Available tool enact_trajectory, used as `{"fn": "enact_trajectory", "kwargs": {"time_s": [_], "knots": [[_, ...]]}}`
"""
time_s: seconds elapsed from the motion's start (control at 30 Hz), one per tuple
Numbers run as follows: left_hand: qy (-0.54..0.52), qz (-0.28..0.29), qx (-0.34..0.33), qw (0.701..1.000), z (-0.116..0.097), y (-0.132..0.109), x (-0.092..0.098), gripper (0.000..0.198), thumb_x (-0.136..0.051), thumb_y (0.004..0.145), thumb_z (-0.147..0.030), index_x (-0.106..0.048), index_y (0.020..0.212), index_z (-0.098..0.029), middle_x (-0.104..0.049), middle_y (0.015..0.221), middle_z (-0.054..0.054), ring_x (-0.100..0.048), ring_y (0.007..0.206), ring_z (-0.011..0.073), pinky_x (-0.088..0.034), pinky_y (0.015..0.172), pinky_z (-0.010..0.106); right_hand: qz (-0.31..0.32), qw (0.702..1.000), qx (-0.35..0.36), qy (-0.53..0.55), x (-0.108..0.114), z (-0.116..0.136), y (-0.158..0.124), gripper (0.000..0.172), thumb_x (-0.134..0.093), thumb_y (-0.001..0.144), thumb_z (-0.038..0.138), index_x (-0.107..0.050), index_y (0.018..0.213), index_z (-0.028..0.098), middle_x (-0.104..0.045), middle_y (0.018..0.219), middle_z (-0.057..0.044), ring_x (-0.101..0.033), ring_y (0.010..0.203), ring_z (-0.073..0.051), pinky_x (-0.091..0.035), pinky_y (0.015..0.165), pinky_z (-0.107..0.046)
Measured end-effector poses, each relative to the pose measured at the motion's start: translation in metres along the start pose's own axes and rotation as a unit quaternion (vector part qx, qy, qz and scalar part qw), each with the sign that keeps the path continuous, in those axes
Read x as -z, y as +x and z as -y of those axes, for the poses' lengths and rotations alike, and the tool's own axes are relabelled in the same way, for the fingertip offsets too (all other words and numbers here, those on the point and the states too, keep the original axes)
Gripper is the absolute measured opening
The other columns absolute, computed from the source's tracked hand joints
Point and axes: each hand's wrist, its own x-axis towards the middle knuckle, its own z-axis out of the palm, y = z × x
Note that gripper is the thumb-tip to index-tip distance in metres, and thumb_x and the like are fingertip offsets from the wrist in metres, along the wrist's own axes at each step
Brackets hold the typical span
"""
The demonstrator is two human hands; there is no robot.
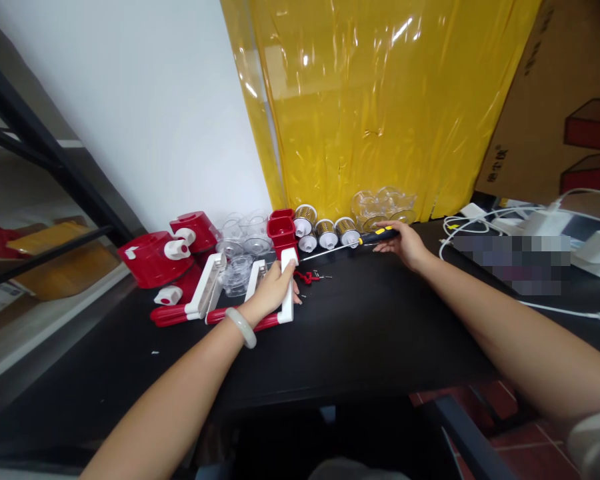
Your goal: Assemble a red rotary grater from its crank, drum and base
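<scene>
Screwdriver (379, 236) is gripped in my right hand (400, 243), its shaft pointing across to the white-and-red handle (287, 307), which my left hand (275, 290) holds at the black table (370, 327). Whether the tip touches it, I cannot tell. In my judgement, the work is not complete: a small red part (307, 277) and tiny metal pieces lie loose beside this handle, and other similar handles (207, 287) lie to its left. Grater drums (326, 233) and red housings (155, 257) are also apart from the handles.
</scene>
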Motion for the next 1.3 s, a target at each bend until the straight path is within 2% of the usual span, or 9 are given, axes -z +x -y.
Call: {"fn": "enact_trajectory", "kwargs": {"time_s": [0.13, 0.3, 0.57, 0.83, 1.07, 1.17, 1.3], "knots": [[-0.004, 0.003, -0.005, 1.0, 0.003, 0.001, 0.001, 0.036, -0.043, 0.095, -0.057, -0.042, 0.096, -0.021, -0.062, 0.058, -0.002, -0.065, 0.044, 0.0182, -0.05, 0.041, 0.025, -0.011, 1.0, -0.002, -0.008, -0.001, 0.002, 0.0, 0.025, -0.044, 0.086, 0.022, -0.059, 0.105, 0.017, -0.064, 0.057, 0.0, -0.064, 0.048, -0.016, -0.048, 0.049, -0.024], [-0.003, 0.0, -0.004, 1.0, 0.002, 0.001, 0.0, 0.031, -0.041, 0.098, -0.052, -0.041, 0.096, -0.021, -0.061, 0.058, -0.003, -0.064, 0.044, 0.0178, -0.05, 0.041, 0.025, -0.009, 1.0, -0.009, -0.01, -0.002, 0.002, 0.001, 0.018, -0.048, 0.085, 0.019, -0.058, 0.1, 0.018, -0.062, 0.056, 0.0, -0.061, 0.044, -0.014, -0.047, 0.045, -0.023], [-0.024, -0.011, 0.013, 1.0, -0.002, 0.0, -0.001, 0.027, -0.039, 0.1, -0.048, -0.04, 0.097, -0.021, -0.059, 0.056, -0.004, -0.063, 0.042, 0.0169, -0.049, 0.038, 0.024, -0.002, 1.0, -0.004, -0.02, -0.005, 0.006, -0.004, 0.006, -0.054, 0.089, 0.025, -0.056, 0.091, 0.019, -0.064, 0.056, 0.001, -0.059, 0.04, -0.012, -0.046, 0.042, -0.021], [-0.039, -0.017, 0.025, 0.999, -0.005, 0.0, 0.0, 0.026, -0.041, 0.1, -0.048, -0.039, 0.096, -0.021, -0.06, 0.054, -0.005, -0.063, 0.041, 0.0168, -0.048, 0.038, 0.023, 0.005, 0.999, 0.018, -0.026, -0.002, 0.001, -0.002, 0.026, -0.069, 0.083, 0.043, -0.057, 0.087, 0.019, -0.064, 0.054, 0.0, -0.059, 0.042, -0.011, -0.046, 0.043, -0.019], [-0.035, -0.013, 0.015, 0.999, 0.0, 0.003, 0.001, 0.031, -0.043, 0.098, -0.052, -0.04, 0.095, -0.021, -0.06, 0.055, -0.004, -0.063, 0.041, 0.0171, -0.047, 0.037, 0.023, 0.003, 0.993, 0.065, -0.096, 0.004, -0.008, 0.004, 0.04, -0.068, 0.079, 0.058, -0.054, 0.079, 0.02, -0.058, 0.049, 0.002, -0.055, 0.04, -0.01, -0.044, 0.042, -0.02], [-0.025, -0.013, 0.005, 1.0, 0.002, 0.003, 0.001, 0.032, -0.043, 0.097, -0.053, -0.04, 0.095, -0.021, -0.061, 0.055, -0.004, -0.063, 0.042, 0.0175, -0.048, 0.038, 0.024, -0.011, 0.996, 0.04, -0.085, 0.002, -0.006, 0.005, 0.032, -0.059, 0.088, 0.051, -0.055, 0.082, 0.021, -0.06, 0.051, 0.001, -0.057, 0.041, -0.012, -0.046, 0.043, -0.022], [-0.023, -0.014, 0.006, 1.0, 0.002, 0.002, 0.001, 0.03, -0.042, 0.098, -0.051, -0.04, 0.096, -0.021, -0.06, 0.055, -0.004, -0.064, 0.042, 0.0174, -0.049, 0.038, 0.024, -0.005, 1.0, 0.005, -0.019, -0.001, 0.002, 0.001, 0.016, -0.043, 0.091, 0.029, -0.056, 0.087, 0.019, -0.064, 0.06, -0.001, -0.063, 0.046, -0.015, -0.049, 0.047, -0.025]]}}
